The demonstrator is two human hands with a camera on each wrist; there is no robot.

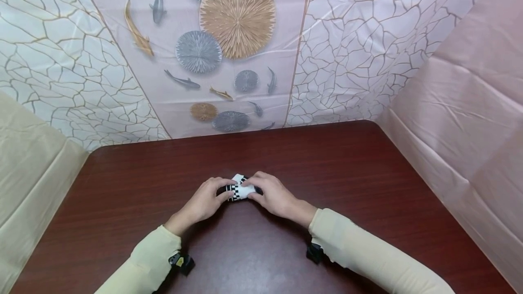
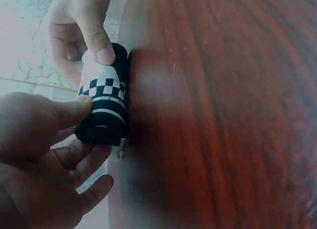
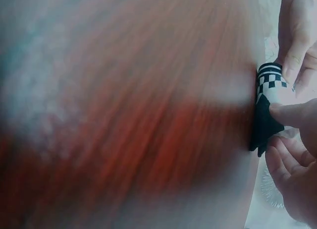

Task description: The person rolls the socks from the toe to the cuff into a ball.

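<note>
A rolled-up pair of socks (image 1: 241, 189), black and white with a checkered band and stripes, sits on the table between both hands. My left hand (image 1: 206, 199) pinches the striped end, its thumb on the near side. At the other end my right hand (image 1: 274, 194) grips the roll between thumb and fingers. Seen from the left wrist, the sock roll (image 2: 103, 107) shows its dark coiled end, with the left little finger standing apart. In the right wrist view, a black pointed flap of the socks (image 3: 267, 125) hangs out below the right thumb.
The dark red wooden table (image 1: 253, 253) stretches out around the hands. A patterned cloth backdrop (image 1: 343, 58) rises behind its far edge, and plain cloth (image 1: 466, 117) hangs along the right side. A small black device (image 1: 185, 264) is strapped at the left wrist.
</note>
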